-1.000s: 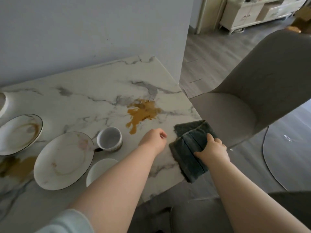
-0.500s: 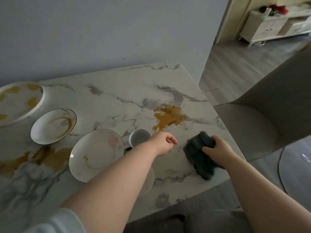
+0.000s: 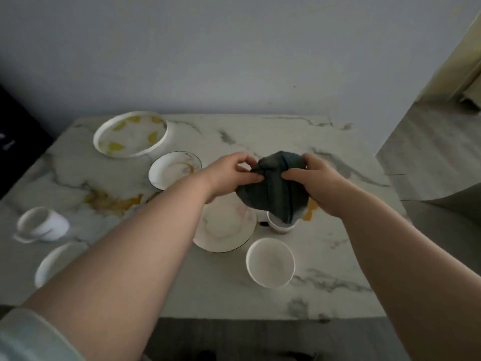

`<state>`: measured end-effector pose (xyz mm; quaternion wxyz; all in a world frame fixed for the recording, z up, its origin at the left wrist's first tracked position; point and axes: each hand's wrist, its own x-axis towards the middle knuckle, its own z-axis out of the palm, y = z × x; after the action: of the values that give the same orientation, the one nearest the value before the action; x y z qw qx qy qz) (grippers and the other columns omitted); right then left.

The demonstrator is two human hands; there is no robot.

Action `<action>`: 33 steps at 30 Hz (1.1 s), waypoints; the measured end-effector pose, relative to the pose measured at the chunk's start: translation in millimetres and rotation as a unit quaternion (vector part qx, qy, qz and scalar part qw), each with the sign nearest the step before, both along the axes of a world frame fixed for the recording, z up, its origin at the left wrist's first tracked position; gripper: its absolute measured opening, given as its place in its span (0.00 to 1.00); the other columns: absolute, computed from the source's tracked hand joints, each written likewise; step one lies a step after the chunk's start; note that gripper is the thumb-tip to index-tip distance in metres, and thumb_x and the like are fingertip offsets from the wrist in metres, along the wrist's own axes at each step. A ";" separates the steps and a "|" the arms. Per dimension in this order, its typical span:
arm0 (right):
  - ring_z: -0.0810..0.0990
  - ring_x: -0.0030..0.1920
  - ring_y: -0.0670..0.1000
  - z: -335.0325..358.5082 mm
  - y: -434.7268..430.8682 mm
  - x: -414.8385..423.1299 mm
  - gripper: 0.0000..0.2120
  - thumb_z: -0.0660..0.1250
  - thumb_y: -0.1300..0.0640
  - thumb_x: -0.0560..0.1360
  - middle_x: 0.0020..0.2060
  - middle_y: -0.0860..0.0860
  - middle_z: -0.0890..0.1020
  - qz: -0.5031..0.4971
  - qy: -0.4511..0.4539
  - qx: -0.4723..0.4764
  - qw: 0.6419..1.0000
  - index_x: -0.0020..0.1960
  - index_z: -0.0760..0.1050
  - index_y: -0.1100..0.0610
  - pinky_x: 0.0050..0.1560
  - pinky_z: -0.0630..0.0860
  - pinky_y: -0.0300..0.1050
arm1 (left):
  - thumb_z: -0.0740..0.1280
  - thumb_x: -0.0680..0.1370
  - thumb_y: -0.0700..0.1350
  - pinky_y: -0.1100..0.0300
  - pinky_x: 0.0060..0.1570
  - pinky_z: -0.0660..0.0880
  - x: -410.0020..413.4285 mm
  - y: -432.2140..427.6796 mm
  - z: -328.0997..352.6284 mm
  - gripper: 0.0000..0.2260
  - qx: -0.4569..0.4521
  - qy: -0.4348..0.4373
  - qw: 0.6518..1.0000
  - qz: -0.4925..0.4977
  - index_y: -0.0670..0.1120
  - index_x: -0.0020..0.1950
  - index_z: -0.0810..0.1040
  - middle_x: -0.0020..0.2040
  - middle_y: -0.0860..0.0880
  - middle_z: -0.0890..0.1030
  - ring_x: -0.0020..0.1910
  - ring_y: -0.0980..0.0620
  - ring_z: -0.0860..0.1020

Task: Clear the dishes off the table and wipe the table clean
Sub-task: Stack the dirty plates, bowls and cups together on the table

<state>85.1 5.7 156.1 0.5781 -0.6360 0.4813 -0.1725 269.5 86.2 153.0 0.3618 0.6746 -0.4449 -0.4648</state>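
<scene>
**Dish-clearing and wiping task, head view.** The dark grey-green cloth (image 3: 276, 188) is at the centre of the frame, bunched and held in the air above the worktop (image 3: 325, 256) between both hands. Its lower tip hangs over a small white cup (image 3: 281, 227); whether the two touch cannot be told.

The left hand (image 3: 229, 175) pinches the cloth's left edge, with its fingers (image 3: 253, 178) curled and clamped on the fabric. The right hand (image 3: 320, 183) grips the cloth's right side, thumb in front and fingers wrapped over the top.

Under the left wrist lies a black-rimmed plate (image 3: 226, 227) with faint pink smears, just left of the cup. Below the cup, towards the lower centre, stands an empty white bowl (image 3: 270, 261).

Up and to the left of the hands sits a smaller black-rimmed plate (image 3: 177, 166) with brown streaks, and beyond it, in the upper left, a large white dish (image 3: 130, 138) with yellow residue.

At the left edge stand a second white cup (image 3: 43, 224) and, below it, a shallow white dish (image 3: 58, 261) partly hidden by the left forearm.

A yellow-brown spill (image 3: 112, 201) stains the marble left of centre. A second orange patch (image 3: 309, 212) shows just below the right hand.

A pale sleeve (image 3: 31, 334) fills the lower left corner, a plain wall (image 3: 234, 61) backs the worktop, and wooden floor (image 3: 429, 152) appears at the right.
</scene>
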 end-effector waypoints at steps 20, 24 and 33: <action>0.79 0.52 0.56 -133.7 184.9 201.6 0.24 0.73 0.53 0.70 0.52 0.52 0.79 0.274 0.174 -0.081 0.942 0.63 0.71 0.48 0.56 0.77 0.52 | 0.70 0.76 0.46 0.54 0.46 0.75 167.4 230.7 -137.8 0.10 0.163 -0.126 0.955 0.211 0.51 0.57 0.77 0.51 0.47 0.78 0.49 0.46 0.77; 0.77 0.57 0.56 -152.7 192.8 220.2 0.25 0.70 0.53 0.73 0.58 0.53 0.79 0.276 0.225 -0.094 0.930 0.69 0.69 0.50 0.57 0.74 0.46 | 0.68 0.77 0.49 0.56 0.52 0.74 178.6 231.1 -157.4 0.10 0.196 -0.183 0.947 0.176 0.50 0.58 0.79 0.56 0.46 0.80 0.53 0.46 0.78; 0.76 0.53 0.54 -135.6 177.0 231.8 0.25 0.68 0.52 0.75 0.65 0.55 0.74 0.239 0.262 -0.074 0.932 0.71 0.69 0.51 0.51 0.72 0.42 | 0.68 0.76 0.50 0.56 0.61 0.72 216.2 214.6 -138.0 0.21 0.204 -0.190 0.953 0.120 0.50 0.69 0.74 0.65 0.45 0.76 0.61 0.45 0.76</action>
<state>316.8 182.7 20.5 0.4067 -0.7959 0.4353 0.1080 485.7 300.7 15.0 0.1779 0.8585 -0.3169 -0.3618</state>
